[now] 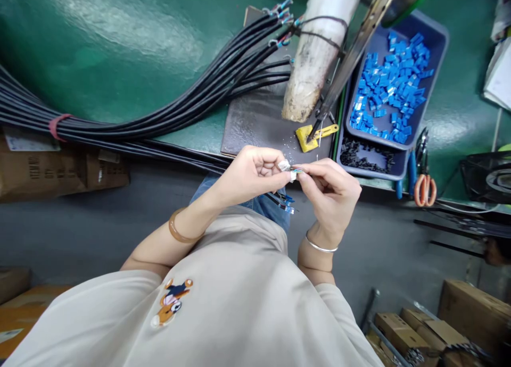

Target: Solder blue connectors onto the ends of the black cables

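My left hand [259, 170] pinches a black cable near its end, with white wrapping on the thumb and a fingertip. Thin coloured wires [296, 171] fan out from the cable's end between both hands. The thumb and forefinger of my right hand [329, 189] are closed on those wires. Below the hands, several finished-looking cable ends with blue connectors [285, 201] hang over my lap. A long bundle of black cables [159, 123], bound with a red tie [58, 127], stretches across the table on the left.
Blue connectors fill an upper grey bin [439, 53]; small black parts lie in a lower bin [365, 173]. A yellow tool [306, 139] rests beneath a metal arm and a white tube [315, 48]. Orange-handled scissors [425, 189] hang at the table edge. Cartons [403, 330] stand below.
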{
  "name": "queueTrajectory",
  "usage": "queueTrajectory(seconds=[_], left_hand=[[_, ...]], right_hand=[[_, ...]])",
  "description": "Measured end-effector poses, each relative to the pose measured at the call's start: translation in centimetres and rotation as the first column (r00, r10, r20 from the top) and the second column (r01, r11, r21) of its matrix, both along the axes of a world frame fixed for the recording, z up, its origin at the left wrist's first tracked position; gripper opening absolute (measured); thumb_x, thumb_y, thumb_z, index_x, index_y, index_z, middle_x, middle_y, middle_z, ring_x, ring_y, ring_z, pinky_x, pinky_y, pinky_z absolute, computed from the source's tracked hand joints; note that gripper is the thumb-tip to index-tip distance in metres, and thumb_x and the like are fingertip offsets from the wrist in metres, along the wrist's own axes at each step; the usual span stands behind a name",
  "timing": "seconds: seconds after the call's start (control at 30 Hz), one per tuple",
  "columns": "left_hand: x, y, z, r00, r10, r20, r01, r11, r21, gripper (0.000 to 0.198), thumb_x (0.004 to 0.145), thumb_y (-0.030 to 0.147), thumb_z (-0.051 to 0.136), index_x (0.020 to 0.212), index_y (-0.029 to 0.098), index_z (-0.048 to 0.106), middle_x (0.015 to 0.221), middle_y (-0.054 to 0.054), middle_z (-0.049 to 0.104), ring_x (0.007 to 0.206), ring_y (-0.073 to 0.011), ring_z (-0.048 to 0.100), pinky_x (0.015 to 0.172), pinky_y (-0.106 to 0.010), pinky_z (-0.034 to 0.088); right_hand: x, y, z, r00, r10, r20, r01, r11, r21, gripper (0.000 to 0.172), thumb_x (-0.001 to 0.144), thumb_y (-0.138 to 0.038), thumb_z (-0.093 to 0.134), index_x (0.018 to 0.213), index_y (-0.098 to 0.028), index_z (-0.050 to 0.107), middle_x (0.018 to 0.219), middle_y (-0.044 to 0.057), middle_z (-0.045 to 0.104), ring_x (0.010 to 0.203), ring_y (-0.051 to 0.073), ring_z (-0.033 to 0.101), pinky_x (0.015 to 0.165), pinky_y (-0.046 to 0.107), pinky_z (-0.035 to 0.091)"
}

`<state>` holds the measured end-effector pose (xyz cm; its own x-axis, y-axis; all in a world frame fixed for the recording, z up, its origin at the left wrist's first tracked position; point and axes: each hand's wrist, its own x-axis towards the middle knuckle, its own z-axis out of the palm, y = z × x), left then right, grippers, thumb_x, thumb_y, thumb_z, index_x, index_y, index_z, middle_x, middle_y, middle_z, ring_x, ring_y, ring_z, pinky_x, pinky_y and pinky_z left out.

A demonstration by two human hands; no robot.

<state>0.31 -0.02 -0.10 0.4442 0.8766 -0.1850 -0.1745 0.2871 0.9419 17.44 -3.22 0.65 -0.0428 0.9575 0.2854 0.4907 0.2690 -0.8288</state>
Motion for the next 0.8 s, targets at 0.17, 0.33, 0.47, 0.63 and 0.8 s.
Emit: queueTrajectory(seconds=[0.17, 0.33, 0.47, 0.63, 0.8], left_hand=[[0.0, -0.1, -0.2, 1.000, -0.009, -0.026, 0.009, 0.999, 0.034, 0.027, 0.070, 0.025, 0.080, 0.063, 0.012, 0.057, 0.053, 0.004, 0.052, 0.047, -0.0020, 0.042, 0.044, -0.013, 0.035], [0.2, -0.6, -0.4, 0.998, 0.052, -0.035, -0.047, 0.992, 0.117, 0.024, 0.074, 0.024, 0.076, 0.066, 0.012, 0.057, 0.057, 0.004, 0.049, 0.050, -0.0025, 0.041, 0.046, -0.014, 0.036], [0.3, -1.0, -0.4, 0.992, 0.125, -0.030, -0.116, 0.973, 0.199, 0.019, 0.073, 0.022, 0.076, 0.070, 0.013, 0.060, 0.058, 0.004, 0.051, 0.050, -0.0026, 0.042, 0.046, -0.014, 0.037], [0.2, -1.1, -0.2, 0.989, 0.146, -0.039, -0.133, 0.966, 0.222, 0.025, 0.073, 0.030, 0.078, 0.070, 0.014, 0.059, 0.057, 0.003, 0.055, 0.049, -0.0046, 0.047, 0.046, -0.016, 0.040], [0.3, -1.3, -0.2, 0.985, 0.156, -0.071, -0.138, 0.966, 0.217, 0.026, 0.083, 0.035, 0.070, 0.070, 0.015, 0.058, 0.055, 0.002, 0.057, 0.047, -0.0050, 0.048, 0.046, -0.017, 0.040]], right_hand=[[-0.1, 0.1, 0.1, 0.999, -0.015, -0.035, 0.014, 1.000, -0.018, 0.009, 0.083, -0.020, 0.068, 0.088, -0.024, 0.075, 0.075, -0.001, 0.065, 0.055, 0.006, 0.044, 0.050, 0.023, 0.033], [-0.5, 0.1, -0.7, 0.976, -0.069, -0.207, 0.041, 0.990, -0.135, 0.006, 0.082, -0.026, 0.069, 0.079, -0.021, 0.072, 0.067, -0.003, 0.054, 0.054, 0.005, 0.042, 0.047, 0.022, 0.028], [-0.9, 0.2, -1.4, 0.946, -0.097, -0.310, 0.053, 0.988, -0.147, 0.007, 0.081, -0.027, 0.068, 0.078, -0.021, 0.069, 0.067, -0.004, 0.053, 0.056, 0.006, 0.043, 0.048, 0.022, 0.029], [-1.4, 0.2, -1.2, 0.958, -0.117, -0.262, 0.093, 0.990, -0.102, 0.009, 0.082, -0.028, 0.067, 0.075, -0.022, 0.066, 0.068, -0.002, 0.054, 0.058, 0.008, 0.046, 0.048, 0.023, 0.032], [-2.0, -0.6, -1.5, 0.978, -0.195, 0.071, 0.171, 0.950, 0.261, 0.008, 0.083, -0.019, 0.066, 0.084, -0.026, 0.068, 0.072, -0.002, 0.062, 0.058, 0.009, 0.050, 0.050, 0.025, 0.038]])
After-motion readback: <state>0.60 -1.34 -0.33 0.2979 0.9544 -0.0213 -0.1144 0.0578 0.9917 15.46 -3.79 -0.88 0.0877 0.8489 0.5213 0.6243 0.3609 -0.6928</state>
